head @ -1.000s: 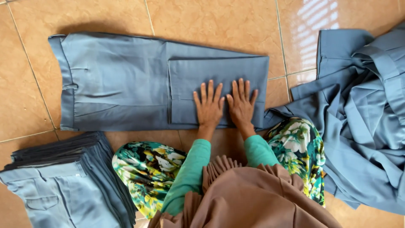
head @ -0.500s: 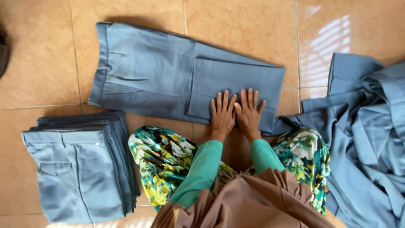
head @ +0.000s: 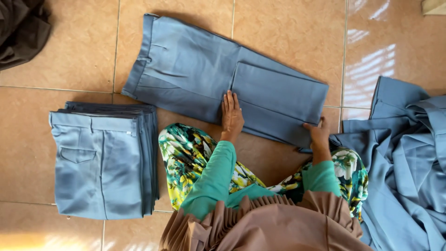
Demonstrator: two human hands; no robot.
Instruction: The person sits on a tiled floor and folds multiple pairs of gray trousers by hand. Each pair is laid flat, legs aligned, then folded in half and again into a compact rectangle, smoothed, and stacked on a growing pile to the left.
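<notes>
I count: trousers laid flat (head: 223, 79) 1 | folded stack (head: 104, 160) 1 | loose heap (head: 409, 162) 1 | dark cloth (head: 21, 28) 1

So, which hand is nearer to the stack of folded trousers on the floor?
The left. The left hand lies flat on the middle of the spread trousers, just right of the stack. The right hand grips their far right edge, much farther away.

Floor: a glossy tan tiled floor (head: 288, 42) is carrying everything.
Centre: half-folded blue-grey trousers (head: 200, 74) are lying flat on it.
Left of the trousers: a stack of folded trousers (head: 102, 162) is sitting on the tiles.
Right of the trousers: a heap of loose blue-grey garments (head: 404, 158) is spreading out.
Far left, above the stack: a dark cloth (head: 21, 28) is lying crumpled.
</notes>
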